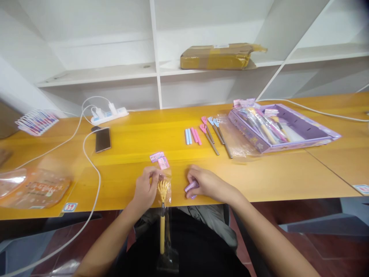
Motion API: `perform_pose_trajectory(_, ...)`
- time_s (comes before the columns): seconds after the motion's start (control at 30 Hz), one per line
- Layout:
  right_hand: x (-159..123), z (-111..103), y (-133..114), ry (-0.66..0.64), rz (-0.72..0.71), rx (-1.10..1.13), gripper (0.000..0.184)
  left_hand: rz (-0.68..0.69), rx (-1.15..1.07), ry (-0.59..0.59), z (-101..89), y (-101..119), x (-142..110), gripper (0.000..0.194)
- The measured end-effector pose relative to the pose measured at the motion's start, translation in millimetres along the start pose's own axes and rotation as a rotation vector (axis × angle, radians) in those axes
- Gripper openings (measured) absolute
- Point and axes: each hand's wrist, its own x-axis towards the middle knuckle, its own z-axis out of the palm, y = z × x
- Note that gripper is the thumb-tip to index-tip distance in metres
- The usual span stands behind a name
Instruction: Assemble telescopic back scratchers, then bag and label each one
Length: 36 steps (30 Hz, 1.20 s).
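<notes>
My left hand [146,187] is closed in a pinch on the top of a clear plastic bag [169,231]. Inside that bag lies a yellow back scratcher [162,232], its claw end up by my fingers and its handle hanging past the table edge over my lap. My right hand [206,184] grips a small purple card [191,186], partly covered by the fingers. Just beyond my left hand, small pink and purple cards [163,162] lie on the table. Farther back are pink back scratchers [210,139], blue back scratchers [220,134] and loose pink and blue handle tubes [196,136].
A purple display box [311,134] with bagged scratchers stands at the right, clear bags [242,144] beside it. Leftward are a phone [103,139], a power strip [111,116], a white cable [96,169] and an orange package [43,188]. A taped carton [216,57] sits on the shelf.
</notes>
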Motion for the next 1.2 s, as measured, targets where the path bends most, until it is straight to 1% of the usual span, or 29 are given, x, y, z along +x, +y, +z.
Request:
perform_pose_trajectory(0.1, 1.2, 2.2, 4.6, -0.071, 0.057, 0.274, 0.046, 0.067, 0.128, -0.038, -3.6, 1.4, -0.2, 0.016)
perform_pose_trajectory(0.17, 1.2, 5.0, 4.1, -0.053, 0.045, 0.402, 0.041, 0.085, 0.159, -0.069, -4.3, 5.3, 0.9, 0.018)
perform_pose_trajectory(0.23, 1.1, 9.0, -0.9, 0.053, -0.023, 0.434, 0.035, 0.099, 0.179, -0.122, -3.8, 9.3, 2.5, 0.022)
perform_pose_trajectory(0.33, 1.8, 16.7, -14.3, 0.256, -0.127, 0.530, 0.027, 0.121, 0.205, -0.218, -1.5, 12.3, 4.9, 0.030)
perform_pose_trajectory(0.4, 3.1, 21.5, -22.7, 0.402, -0.176, 0.619, 0.024, 0.125, 0.214, -0.267, 0.6, 12.3, 5.8, 0.036)
perform_pose_trajectory(0.5, 5.3, 26.3, -29.3, 0.637, -0.250, 0.665, 0.021, 0.119, 0.212, -0.324, 3.7, 12.3, 6.0, 0.043)
perform_pose_trajectory(0.53, 6.0, 27.2, -29.8, 0.688, -0.279, 0.676, 0.020, 0.111, 0.204, -0.341, 4.3, 13.0, 5.8, 0.044)
perform_pose_trajectory(0.6, 7.7, 28.6, -28.8, 0.729, -0.334, 0.696, 0.019, 0.082, 0.171, -0.371, 4.6, 15.8, 5.7, 0.047)
perform_pose_trajectory(0.67, 10.0, 30.0, -26.1, 0.731, -0.364, 0.677, 0.018, 0.048, 0.112, -0.410, 3.8, 19.9, 5.8, 0.049)
perform_pose_trajectory(0.8, 15.7, 33.1, -18.8, 0.765, -0.354, 0.542, 0.012, -0.008, -0.010, -0.504, 0.7, 28.2, 6.7, 0.049)
perform_pose_trajectory(0.87, 17.5, 33.7, -15.7, 0.769, -0.351, 0.481, 0.010, -0.031, -0.064, -0.514, -0.5, 30.9, 7.2, 0.044)
perform_pose_trajectory(0.93, 18.0, 33.0, -13.7, 0.768, -0.344, 0.428, 0.007, -0.044, -0.110, -0.500, -1.4, 33.0, 8.0, 0.035)
perform_pose_trajectory(1.03, 17.0, 30.4, -13.1, 0.782, -0.342, 0.360, 0.006, -0.014, -0.094, -0.500, -2.6, 36.0, 10.4, 0.027)
perform_pose_trajectory(1.13, 15.7, 27.8, -13.9, 0.819, -0.369, 0.279, 0.002, 0.038, -0.030, -0.543, -4.2, 37.7, 13.0, 0.032)
perform_pose_trajectory(1.2, 15.0, 27.1, -14.3, 0.856, -0.384, 0.212, 0.004, 0.058, 0.001, -0.560, -5.4, 37.5, 13.9, 0.036)
